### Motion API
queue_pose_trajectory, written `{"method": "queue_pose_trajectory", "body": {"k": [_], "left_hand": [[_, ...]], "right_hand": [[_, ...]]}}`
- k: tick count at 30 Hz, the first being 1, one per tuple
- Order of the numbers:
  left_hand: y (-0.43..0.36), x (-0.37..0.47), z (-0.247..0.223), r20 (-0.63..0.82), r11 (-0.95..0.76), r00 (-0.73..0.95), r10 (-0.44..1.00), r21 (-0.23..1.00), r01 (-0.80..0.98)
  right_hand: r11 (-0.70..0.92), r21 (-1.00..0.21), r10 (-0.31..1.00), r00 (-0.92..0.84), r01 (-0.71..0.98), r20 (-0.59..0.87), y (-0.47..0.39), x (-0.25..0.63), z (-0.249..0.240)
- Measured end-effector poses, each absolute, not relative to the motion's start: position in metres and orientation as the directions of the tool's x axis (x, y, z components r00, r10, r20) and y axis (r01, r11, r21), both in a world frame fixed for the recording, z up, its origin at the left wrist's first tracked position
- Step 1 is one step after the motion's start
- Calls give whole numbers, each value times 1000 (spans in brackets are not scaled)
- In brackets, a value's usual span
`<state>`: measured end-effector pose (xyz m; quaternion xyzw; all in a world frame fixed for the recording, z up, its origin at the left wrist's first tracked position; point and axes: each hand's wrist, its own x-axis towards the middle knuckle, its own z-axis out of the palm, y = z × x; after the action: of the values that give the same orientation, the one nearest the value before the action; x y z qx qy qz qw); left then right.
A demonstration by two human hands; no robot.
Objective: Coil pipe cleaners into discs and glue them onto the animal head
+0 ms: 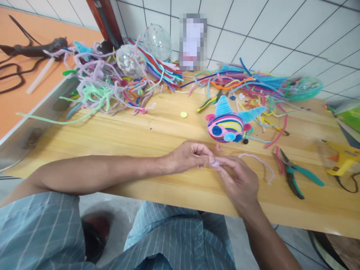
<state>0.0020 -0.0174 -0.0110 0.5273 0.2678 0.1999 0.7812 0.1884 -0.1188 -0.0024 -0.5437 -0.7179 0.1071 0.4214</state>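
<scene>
My left hand (pixel 189 156) and my right hand (pixel 239 179) meet low over the wooden table, both closed in a pinch. Between the fingertips sits a small wound piece of lilac pipe cleaner (pixel 215 164). A loose lilac strand (pixel 261 162) curves out from behind my right hand; whether it joins the wound piece is hidden. Just beyond my hands rests a striped pipe-cleaner figure (pixel 226 125) with two blue cones, pink knobs and coiled discs in dark and light blue. A pink scrap (pixel 218 147) lies between it and my fingers.
Green-handled pliers (pixel 295 174) and a yellow glue gun (pixel 344 159) lie right. Yellow-handled pliers (pixel 208 104) lie behind the figure. Tangled pipe cleaners (pixel 97 84) fill the back left, near clear balls (pixel 158 42). More pipe cleaners (pixel 270 80) line the tiled wall.
</scene>
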Motion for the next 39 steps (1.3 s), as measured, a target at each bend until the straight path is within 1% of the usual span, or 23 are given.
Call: {"method": "queue_pose_trajectory", "body": {"k": [4, 8, 11, 15, 18, 23, 27, 29, 31, 33, 36, 37, 39], "left_hand": [[-19, 0, -9, -199, 352, 780, 593, 936, -28], [-21, 0, -11, -183, 367, 795, 579, 928, -54], [-23, 1, -15, -178, 392, 807, 564, 917, -72], [-23, 3, -20, -161, 417, 806, 570, 902, -114], [-22, 4, -20, -175, 455, 802, 571, 881, -132], [-22, 3, -20, -195, 473, 798, 570, 872, -125], [-22, 3, -21, -190, 438, 797, 573, 893, -102], [-23, 3, -22, -169, 407, 799, 577, 908, -102], [-25, 3, -21, -115, 342, 794, 597, 932, -122], [-27, 2, -19, -29, 200, 764, 645, 971, -132], [-29, 0, -16, 134, -117, 703, 699, 990, -72], [-29, 0, -16, 188, -214, 689, 700, 976, -50], [-29, -1, -18, 270, -350, 676, 686, 936, -19]], "right_hand": [[408, -513, 842, -93, 755, 532, -118, 188, -3], [411, -462, 823, -101, 786, 560, -117, 189, -4], [409, -462, 825, -102, 787, 556, -117, 189, -5], [356, -505, 856, -58, 786, 514, -118, 189, -8], [335, -524, 867, -40, 783, 496, -117, 190, -9], [347, -487, 855, -57, 802, 516, -118, 192, -12], [373, -443, 837, -90, 815, 540, -118, 191, -12], [379, -444, 831, -87, 812, 549, -118, 190, -12], [373, -486, 838, -63, 790, 541, -118, 189, -12], [341, -602, 869, 2, 722, 494, -119, 189, -12], [221, -835, 932, 142, 504, 332, -120, 189, -11], [174, -887, 949, 169, 428, 268, -121, 189, -11], [108, -939, 967, 184, 327, 175, -121, 188, -9]]}}
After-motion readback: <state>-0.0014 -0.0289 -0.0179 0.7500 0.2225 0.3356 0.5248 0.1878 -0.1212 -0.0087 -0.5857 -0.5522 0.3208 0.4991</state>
